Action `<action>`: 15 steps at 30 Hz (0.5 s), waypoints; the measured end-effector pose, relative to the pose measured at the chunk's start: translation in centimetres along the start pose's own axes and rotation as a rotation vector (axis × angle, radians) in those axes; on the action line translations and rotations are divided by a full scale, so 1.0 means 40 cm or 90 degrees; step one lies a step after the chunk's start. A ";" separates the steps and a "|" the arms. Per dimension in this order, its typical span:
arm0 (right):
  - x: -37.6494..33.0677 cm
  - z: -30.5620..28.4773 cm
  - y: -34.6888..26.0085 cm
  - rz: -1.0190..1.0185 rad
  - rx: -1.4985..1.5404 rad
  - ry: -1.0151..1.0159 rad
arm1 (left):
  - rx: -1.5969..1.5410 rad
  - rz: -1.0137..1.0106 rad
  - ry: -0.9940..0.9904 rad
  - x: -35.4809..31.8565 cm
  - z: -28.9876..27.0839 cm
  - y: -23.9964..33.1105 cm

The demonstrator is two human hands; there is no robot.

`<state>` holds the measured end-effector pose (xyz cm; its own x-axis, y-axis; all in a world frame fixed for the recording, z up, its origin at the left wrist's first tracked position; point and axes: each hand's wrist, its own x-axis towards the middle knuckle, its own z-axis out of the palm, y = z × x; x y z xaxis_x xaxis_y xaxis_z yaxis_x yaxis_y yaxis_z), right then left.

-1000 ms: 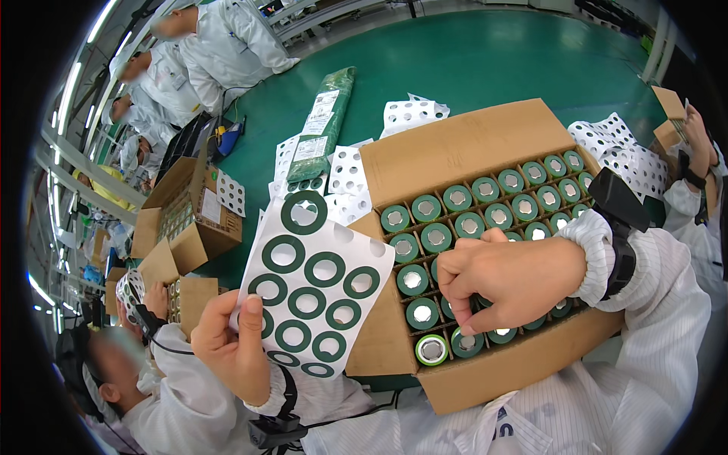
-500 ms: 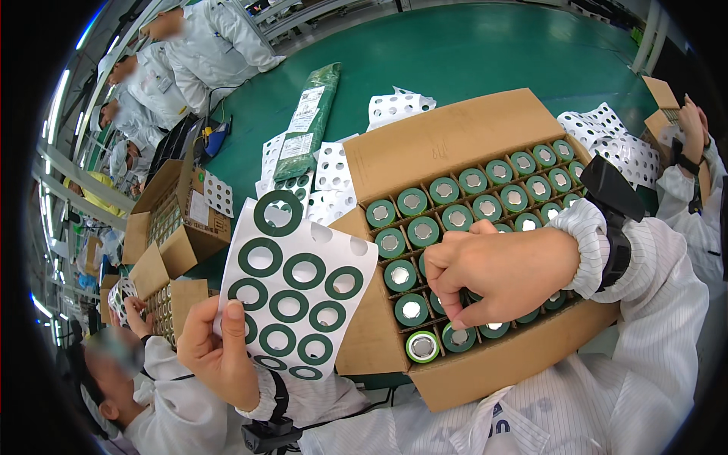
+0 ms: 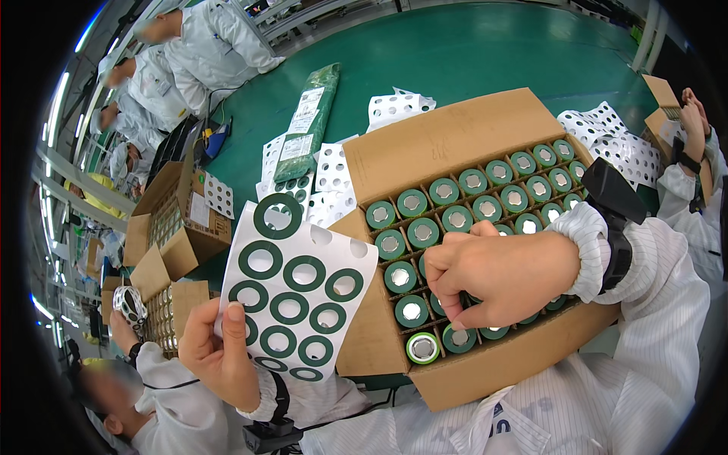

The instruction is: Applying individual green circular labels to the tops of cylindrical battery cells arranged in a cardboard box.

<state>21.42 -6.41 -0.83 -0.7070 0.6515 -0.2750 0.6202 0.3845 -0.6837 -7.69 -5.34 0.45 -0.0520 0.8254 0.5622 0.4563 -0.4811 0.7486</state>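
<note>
My left hand (image 3: 220, 353) pinches the lower left edge of a white sheet (image 3: 302, 258) bearing several dark green ring stickers, thumb in front. An open cardboard box (image 3: 493, 371) holds rows of upright cylindrical battery cells (image 3: 412, 202) between cardboard dividers; most visible tops carry a green ring. Over the near rows hangs my right hand (image 3: 500, 277), fingers curled together, the fingertips down at the ringed top of a cell (image 3: 458, 338) in the nearest row. Anything between those fingertips is hidden. The near left corner cell (image 3: 422, 347) has a bright green rim and no dark ring.
Behind the box flap lie a green wrapped package (image 3: 309, 121) and punched white sheets (image 3: 334, 168) on the green table (image 3: 455, 53). More cartons (image 3: 178, 220) stand at left. Co-workers in white sit left and right; one person's hand (image 3: 121, 332) is beside a carton at lower left.
My hands, the sticker sheet and the box have barely moved. At the lower left, the co-worker's head and hand have shifted.
</note>
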 end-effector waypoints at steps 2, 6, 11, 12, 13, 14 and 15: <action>-0.001 0.009 -0.004 0.028 0.025 0.023 | 0.003 0.005 0.002 0.001 0.002 0.000; -0.005 0.012 -0.005 0.028 0.014 0.035 | 0.006 0.013 -0.006 0.002 0.001 0.001; -0.005 0.024 -0.008 0.050 0.023 0.080 | 0.009 0.001 -0.006 0.002 0.000 0.000; -0.005 0.027 -0.008 0.032 -0.005 0.092 | 0.009 0.005 -0.003 0.002 0.002 -0.001; -0.005 0.030 -0.008 0.032 -0.006 0.091 | 0.009 0.004 -0.001 0.002 0.002 -0.002; -0.005 0.035 -0.009 -0.010 -0.052 0.130 | 0.009 0.008 0.001 0.002 0.002 -0.002; -0.006 0.040 -0.009 -0.040 -0.098 0.157 | 0.007 0.008 0.001 0.002 0.003 -0.003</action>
<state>20.82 -7.75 -1.58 -0.6536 0.7552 -0.0506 0.6358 0.5116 -0.5780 -7.65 -5.21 0.36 -0.0476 0.8185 0.5726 0.4670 -0.4885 0.7371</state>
